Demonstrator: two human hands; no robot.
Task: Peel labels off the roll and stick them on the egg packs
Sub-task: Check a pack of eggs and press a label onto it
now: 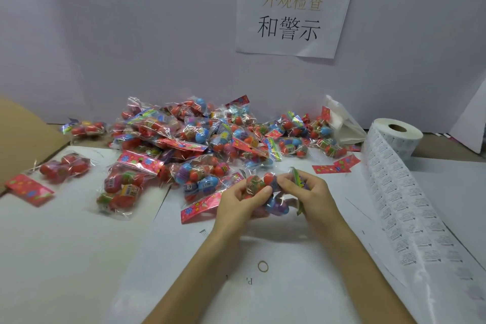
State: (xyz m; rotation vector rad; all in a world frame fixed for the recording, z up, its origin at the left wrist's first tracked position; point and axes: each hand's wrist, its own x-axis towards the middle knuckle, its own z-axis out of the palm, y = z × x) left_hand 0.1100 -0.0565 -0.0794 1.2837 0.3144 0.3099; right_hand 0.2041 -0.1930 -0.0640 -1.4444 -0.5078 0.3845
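Dozens of packs sit unsorted in a pile across the middle of the table, so most of the job looks left to do. One egg pack is up in both hands, just in front of the pile. The left hand has its fingers curled round the egg end. The right hand pinches the other end, by the green header card. The hands are close together, both clamped on that same pack.

No peeled label shows on any fingertip. I cannot tell whether this pack already has one, as the wrap is too shiny and small. The same goes for the pile; labelled and unlabelled packs can't be separated by eye.

A few loose packs lie apart on the left, possibly a done group, but that's a guess.

The label roll stands at far right, well apart from the hands. Its strip is unrolled toward the near edge, with many printed labels on the backing.

Judgement: early to mid task. This step is either handling a pack before a label goes on, or pressing one down.
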